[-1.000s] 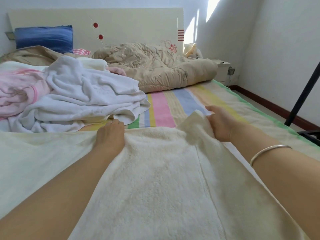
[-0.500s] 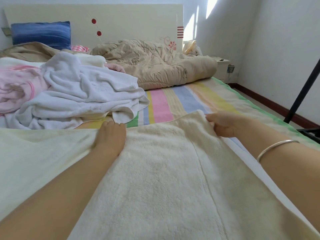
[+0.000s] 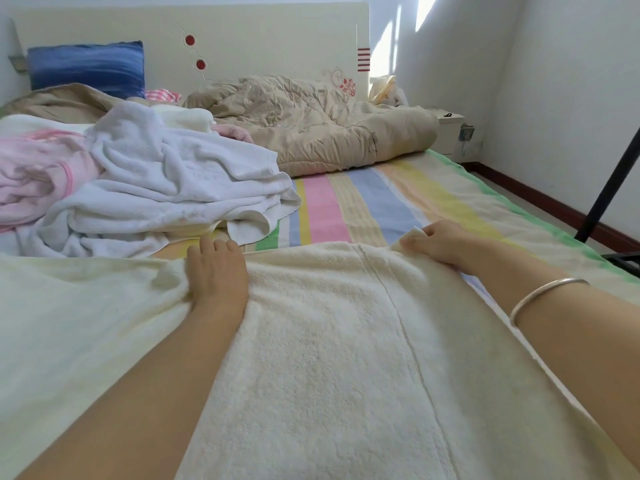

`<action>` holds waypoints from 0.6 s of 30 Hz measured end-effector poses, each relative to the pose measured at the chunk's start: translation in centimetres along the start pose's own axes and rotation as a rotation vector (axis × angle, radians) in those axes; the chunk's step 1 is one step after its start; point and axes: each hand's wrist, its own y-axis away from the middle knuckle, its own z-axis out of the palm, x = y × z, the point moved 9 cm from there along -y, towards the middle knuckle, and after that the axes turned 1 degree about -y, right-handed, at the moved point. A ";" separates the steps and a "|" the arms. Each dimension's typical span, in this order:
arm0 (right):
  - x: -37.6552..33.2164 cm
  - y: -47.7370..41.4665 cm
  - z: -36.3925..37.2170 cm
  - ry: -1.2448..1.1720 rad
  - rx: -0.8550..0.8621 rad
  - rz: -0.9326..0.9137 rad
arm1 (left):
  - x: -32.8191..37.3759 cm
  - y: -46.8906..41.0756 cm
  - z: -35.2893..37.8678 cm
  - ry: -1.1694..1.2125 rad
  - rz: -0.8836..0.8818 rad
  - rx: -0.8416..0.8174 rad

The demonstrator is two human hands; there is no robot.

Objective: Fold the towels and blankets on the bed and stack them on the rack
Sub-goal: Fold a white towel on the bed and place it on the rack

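A cream towel point(image 3: 332, 358) lies spread over the near part of the bed, filling the lower view. My left hand point(image 3: 216, 268) rests on its far edge with fingers curled over the hem. My right hand point(image 3: 440, 242) pinches the towel's far right corner, which pokes up white between thumb and fingers. A silver bangle sits on my right wrist. Behind lie a crumpled white towel point(image 3: 173, 192) and a pink blanket point(image 3: 31, 178) in a heap at the left.
A beige quilt point(image 3: 311, 133) is bundled at the head of the striped bedsheet point(image 3: 363, 202). A blue pillow point(image 3: 86, 67) leans on the headboard. A black rack leg point(image 3: 613, 181) slants at the right, by the wall and floor.
My right hand has lowered the far right corner and drawn it taut to the right. The left hand has stayed on the far edge.
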 end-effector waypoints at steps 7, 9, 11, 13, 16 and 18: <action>0.5 0.4 0.4 -0.109 -0.116 0.070 | -0.3 0.1 -0.1 -0.023 -0.033 -0.013; 0.2 0.1 -0.1 -0.016 -0.020 0.079 | -0.3 0.2 -0.1 -0.036 -0.039 -0.016; -0.8 0.5 -0.1 0.137 0.012 0.051 | -0.3 0.2 -0.1 -0.051 -0.037 -0.013; -1.9 0.7 -0.3 0.320 0.057 0.007 | -0.3 0.3 0.0 -0.061 -0.036 -0.013; -2.4 1.3 -0.4 0.387 0.053 0.015 | -0.4 0.4 0.0 -0.053 -0.047 -0.010; -1.7 0.6 -0.4 0.273 0.029 0.042 | -0.4 0.5 0.0 -0.043 -0.053 -0.014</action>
